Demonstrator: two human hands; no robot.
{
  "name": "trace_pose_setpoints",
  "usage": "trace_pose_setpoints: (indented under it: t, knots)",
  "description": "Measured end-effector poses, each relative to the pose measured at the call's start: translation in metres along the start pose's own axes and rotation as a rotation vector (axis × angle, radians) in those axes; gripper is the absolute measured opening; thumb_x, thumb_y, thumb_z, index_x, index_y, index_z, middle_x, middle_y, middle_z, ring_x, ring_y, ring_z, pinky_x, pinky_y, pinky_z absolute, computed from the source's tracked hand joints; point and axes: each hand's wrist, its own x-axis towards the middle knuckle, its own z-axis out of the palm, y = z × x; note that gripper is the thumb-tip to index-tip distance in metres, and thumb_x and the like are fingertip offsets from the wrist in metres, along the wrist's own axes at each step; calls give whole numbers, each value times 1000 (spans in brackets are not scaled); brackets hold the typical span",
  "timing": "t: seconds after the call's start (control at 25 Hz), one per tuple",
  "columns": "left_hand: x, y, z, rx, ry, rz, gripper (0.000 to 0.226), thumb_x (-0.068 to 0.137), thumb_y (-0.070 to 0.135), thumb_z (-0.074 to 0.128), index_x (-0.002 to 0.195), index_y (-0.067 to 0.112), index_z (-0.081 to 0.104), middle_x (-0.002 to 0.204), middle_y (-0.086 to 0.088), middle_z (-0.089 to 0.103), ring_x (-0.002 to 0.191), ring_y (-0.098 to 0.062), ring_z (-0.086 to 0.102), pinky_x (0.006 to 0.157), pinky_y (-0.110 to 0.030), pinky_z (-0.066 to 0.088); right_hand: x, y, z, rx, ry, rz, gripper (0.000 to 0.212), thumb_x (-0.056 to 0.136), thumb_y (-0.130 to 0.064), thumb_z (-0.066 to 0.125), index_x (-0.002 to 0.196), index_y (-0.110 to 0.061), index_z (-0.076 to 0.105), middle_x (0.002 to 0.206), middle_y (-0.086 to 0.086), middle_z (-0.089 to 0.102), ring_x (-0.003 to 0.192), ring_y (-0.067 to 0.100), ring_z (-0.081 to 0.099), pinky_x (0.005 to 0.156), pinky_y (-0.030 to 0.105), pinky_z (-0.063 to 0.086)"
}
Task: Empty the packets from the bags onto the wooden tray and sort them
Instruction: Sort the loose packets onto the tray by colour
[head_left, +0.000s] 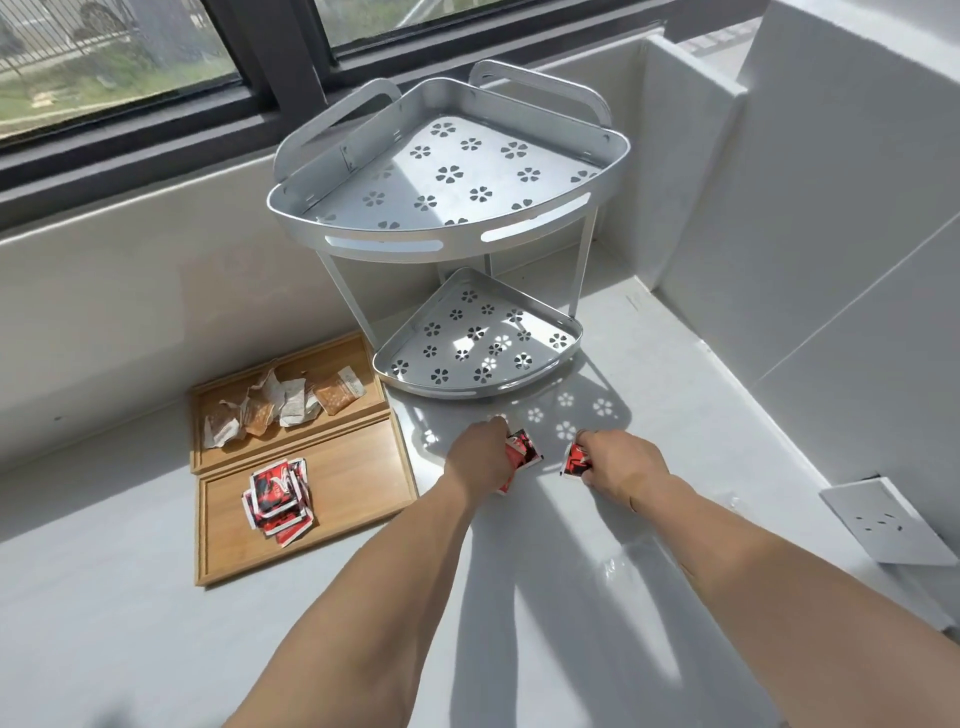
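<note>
Curling down onto the pale grey counter (519, 597), the left hand (480, 454) has its fingers closed around a few red, black and white packets (522, 449), whose glossy square edges stick out past the knuckles on the side toward the other hand. The right hand (618, 467), just beside it, pinches one more red packet (575, 460) between thumb and bent fingers, holding it nearly on edge against the counter. Left of the left hand and well apart from it lies a flat wooden tray (358, 499) of light bamboo-like grain with a low rim; a loose heap of matching red packets (278, 501) sits on it. Touching that tray on its far side is a second wooden tray (311, 364), which carries crumpled brown and white packets (285, 402) that look like paper with translucent fronts. Just beyond both hands stands a two-tier corner rack (447, 171) of matt silvery metal, fan-shaped, its shelves punched with flower-shaped holes that throw bright flower spots onto the counter near the fingers. A white wall socket plate (878, 519) lies to the right of the right hand.
</note>
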Motion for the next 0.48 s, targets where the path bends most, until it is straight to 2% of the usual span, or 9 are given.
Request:
trace_pose_setpoints:
  t: [0.08,0.16,0.2,0.32,0.48]
  knots:
    - [-8,1,6,-44,25,-8,45,75,4,65,118,9,54,122,-13,48,101,-33,59,74,-35,52,-3,-2,3,-4,22,7,23,83,-10,54,104,-18,56,105,4,67,99,30,63,68,33,44]
    - [-22,-1,10,-40,95,-26,44,75,4,62,118,11,54,121,-11,45,103,-33,55,70,-35,48,-6,-7,4,-17,18,1,21,83,-9,53,102,-18,54,105,4,67,98,30,63,68,33,45]
    - [-30,-3,13,-19,120,-40,42,77,7,60,118,12,53,117,-10,48,103,-32,53,70,-34,44,-8,-11,4,-21,3,1,21,83,-8,52,102,-18,54,105,5,67,99,30,63,68,33,44]
    - [-59,-15,18,-95,94,-104,32,80,9,54,112,11,47,97,-11,58,87,-33,56,67,-33,41,-14,-27,3,-64,-56,-33,20,82,-5,51,97,-19,51,108,6,66,100,30,62,69,32,41]
    - [-98,-46,21,-123,-8,-126,32,82,15,57,112,12,47,106,-12,65,98,-34,61,66,-34,39,-26,-61,-1,-136,-99,-116,19,84,-7,46,99,-19,47,98,6,58,91,31,59,68,30,40]
